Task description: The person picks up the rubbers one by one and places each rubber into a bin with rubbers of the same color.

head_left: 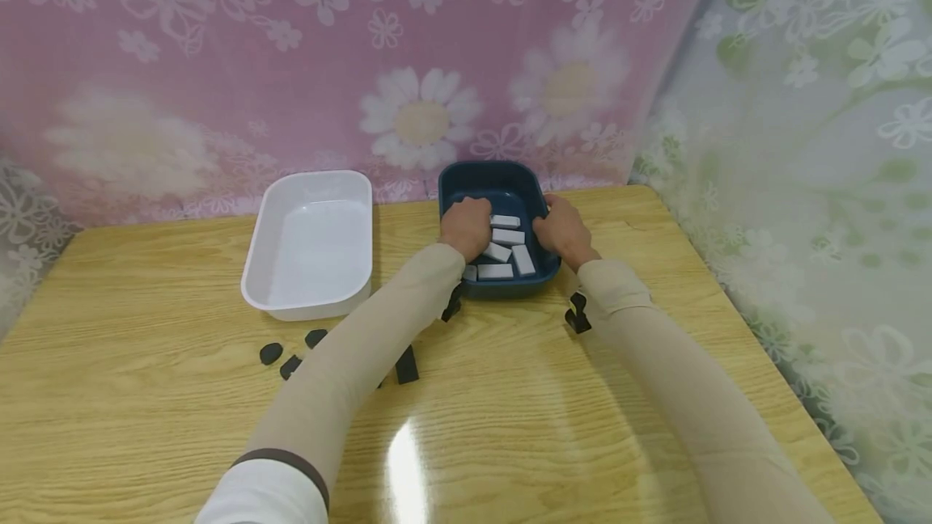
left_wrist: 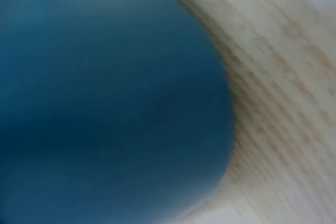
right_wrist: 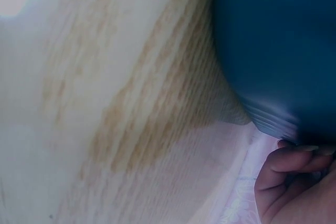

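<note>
My tan sleeves (head_left: 349, 378) are hanging over the surface (head_left: 495, 427), on the near side of the blue box (head_left: 502, 291). A black strip (head_left: 407, 366) and some small dark pieces (head_left: 271, 353) are lying in front of the blue box and to its left, and my left sleeve is hiding part of that bunch. The white tub (head_left: 313, 257) is sitting left of the blue box, not touching it. White blocks (head_left: 495, 272) are lying inside the blue box, many by its front wall, pointing different ways.

My right grip (head_left: 566, 230) is holding the right side of the blue box, with its fingers curling close in. My left grip (head_left: 467, 226) is sitting at the box's left side, but its fingertips are hiding, so I cannot tell how far open it is or if it is holding anything.

I think I am steadying the blue box. To do it well, I should be pushing the same on both sides and keeping the box flat, or the loose blocks could be sliding about.

Behind the blue box, a pink flowery cloth (head_left: 422, 39) is hanging.
</note>
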Available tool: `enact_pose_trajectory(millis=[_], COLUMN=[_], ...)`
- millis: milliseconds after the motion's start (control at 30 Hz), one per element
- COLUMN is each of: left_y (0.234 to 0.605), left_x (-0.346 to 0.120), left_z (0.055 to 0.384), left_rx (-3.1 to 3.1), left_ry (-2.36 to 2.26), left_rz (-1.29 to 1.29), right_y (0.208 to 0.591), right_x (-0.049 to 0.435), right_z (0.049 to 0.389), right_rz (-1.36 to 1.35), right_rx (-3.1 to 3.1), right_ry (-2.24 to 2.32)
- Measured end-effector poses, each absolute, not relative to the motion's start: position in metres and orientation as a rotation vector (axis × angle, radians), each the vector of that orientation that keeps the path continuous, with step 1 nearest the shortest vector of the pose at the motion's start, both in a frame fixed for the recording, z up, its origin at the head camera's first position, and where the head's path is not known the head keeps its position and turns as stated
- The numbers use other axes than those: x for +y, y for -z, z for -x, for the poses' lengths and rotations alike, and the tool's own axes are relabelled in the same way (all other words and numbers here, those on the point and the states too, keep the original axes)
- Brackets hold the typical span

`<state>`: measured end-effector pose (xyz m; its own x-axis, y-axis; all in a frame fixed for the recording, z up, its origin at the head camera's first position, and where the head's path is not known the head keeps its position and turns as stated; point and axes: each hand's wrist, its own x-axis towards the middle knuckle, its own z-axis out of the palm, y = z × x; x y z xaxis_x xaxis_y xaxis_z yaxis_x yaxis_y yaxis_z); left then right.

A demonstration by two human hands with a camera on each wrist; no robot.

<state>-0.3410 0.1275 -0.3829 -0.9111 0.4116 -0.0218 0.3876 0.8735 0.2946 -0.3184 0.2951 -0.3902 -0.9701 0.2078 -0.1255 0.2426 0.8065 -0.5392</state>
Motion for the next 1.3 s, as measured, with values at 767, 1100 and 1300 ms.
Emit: enact_pose_trajectory(millis=[767, 1100, 1300], left_y=[0.374, 0.333, 0.324], left_x=[0.124, 0.088, 0.041], left_z=[0.338, 0.317, 0.289], left_rx=[2.845, 2.88, 2.903], left_ry=[-0.306, -0.496, -0.598], left_rz=[-0.763, -1.056, -1.17], right_y=[0.389, 0.392, 0.391], right_x=[0.292, 0.294, 0.294], right_z=[0.316, 0.318, 0.319], right_rz=[-0.345, -0.319, -0.305], right_rx=[2.936, 2.944, 2.926], right_ry=[0.884, 0.861, 0.853])
